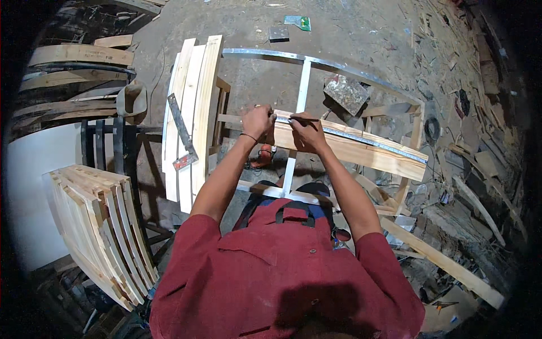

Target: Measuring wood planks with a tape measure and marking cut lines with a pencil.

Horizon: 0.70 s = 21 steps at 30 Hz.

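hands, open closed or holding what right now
Left hand: closed, near the measuring strip's left end; whether it holds anything cannot be told.
Right hand: closed, holding a thin dark pencil-like stick.

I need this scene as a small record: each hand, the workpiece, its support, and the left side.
left hand: fingers curled, at the board's left end
right hand: holds a dark pencil-like tool
workpiece: pale wooden board, with a narrow measuring strip along it
support: frame under the board
left side: planks with a dark square across them; farther left, stacked wood pieces
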Tool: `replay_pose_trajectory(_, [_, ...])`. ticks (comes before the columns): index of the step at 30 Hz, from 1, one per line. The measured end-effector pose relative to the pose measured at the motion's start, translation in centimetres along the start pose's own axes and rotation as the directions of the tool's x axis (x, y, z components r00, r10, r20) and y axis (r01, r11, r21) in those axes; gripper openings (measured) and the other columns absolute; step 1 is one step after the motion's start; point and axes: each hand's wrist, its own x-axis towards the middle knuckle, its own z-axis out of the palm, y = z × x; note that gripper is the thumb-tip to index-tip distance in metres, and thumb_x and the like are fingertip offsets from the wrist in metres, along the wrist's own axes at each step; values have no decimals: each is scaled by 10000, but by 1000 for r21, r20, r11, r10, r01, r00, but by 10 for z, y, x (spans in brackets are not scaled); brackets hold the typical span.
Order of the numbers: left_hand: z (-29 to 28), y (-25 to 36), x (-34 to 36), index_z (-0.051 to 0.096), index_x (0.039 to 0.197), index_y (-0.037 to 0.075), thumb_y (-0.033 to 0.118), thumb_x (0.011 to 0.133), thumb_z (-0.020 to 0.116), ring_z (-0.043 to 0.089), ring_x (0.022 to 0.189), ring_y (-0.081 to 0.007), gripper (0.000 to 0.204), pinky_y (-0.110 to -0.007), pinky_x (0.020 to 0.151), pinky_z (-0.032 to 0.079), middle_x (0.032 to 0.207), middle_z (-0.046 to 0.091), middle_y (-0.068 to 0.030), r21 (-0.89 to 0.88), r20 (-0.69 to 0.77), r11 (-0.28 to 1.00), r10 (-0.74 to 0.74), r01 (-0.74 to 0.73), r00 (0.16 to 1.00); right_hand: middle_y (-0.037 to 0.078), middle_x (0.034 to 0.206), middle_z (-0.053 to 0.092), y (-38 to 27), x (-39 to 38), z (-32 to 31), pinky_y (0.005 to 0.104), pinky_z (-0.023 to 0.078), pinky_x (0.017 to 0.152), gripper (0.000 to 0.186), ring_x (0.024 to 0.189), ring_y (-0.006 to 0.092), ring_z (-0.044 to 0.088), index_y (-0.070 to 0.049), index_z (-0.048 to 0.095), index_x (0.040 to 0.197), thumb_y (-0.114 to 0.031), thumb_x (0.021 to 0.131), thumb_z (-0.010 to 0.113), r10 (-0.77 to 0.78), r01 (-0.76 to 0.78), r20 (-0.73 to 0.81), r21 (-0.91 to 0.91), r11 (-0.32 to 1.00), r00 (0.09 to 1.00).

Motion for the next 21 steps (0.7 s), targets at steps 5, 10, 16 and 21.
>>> replay_pose_trajectory(5, [0,-6,1,750,1006,159,399,879,720,731,962,-337,274,-576,932,492,972,759,-128,-89,16,996,-23,24,1000,116,1012,735,-3,1,6,329,539,844,240,927,214,702,-1,737,1072,-178,914,700,5,-6,-29,-27,1000,1000])
replay_pose_trajectory(10, [0,-4,-2,745,1013,156,408,875,728,732,934,-338,288,-558,911,500,959,756,-121,-31,-16,1000,2,-2,1000,111,1001,733,1,1,7,321,541,823,236,910,199,698,-1,738,1078,-173,923,695,39,-40,-30,-19,999,999])
replay_pose_trajectory(16, [0,-4,-2,735,999,153,395,878,729,729,934,-342,271,-553,882,507,963,751,-120,-8,-43,1000,25,-25,999,114,987,734,1,3,7,324,541,826,232,914,205,702,-2,739,1074,-176,928,692,60,-60,-42,-14,998,997])
replay_pose_trajectory(21, [1,-5,-2,730,994,153,391,875,729,726,949,-344,266,-559,888,505,981,746,-125,-20,-33,999,27,-28,999,122,993,734,0,4,6,323,539,836,238,920,215,704,-12,747,1073,-195,934,686,70,-70,-17,-25,997,997])
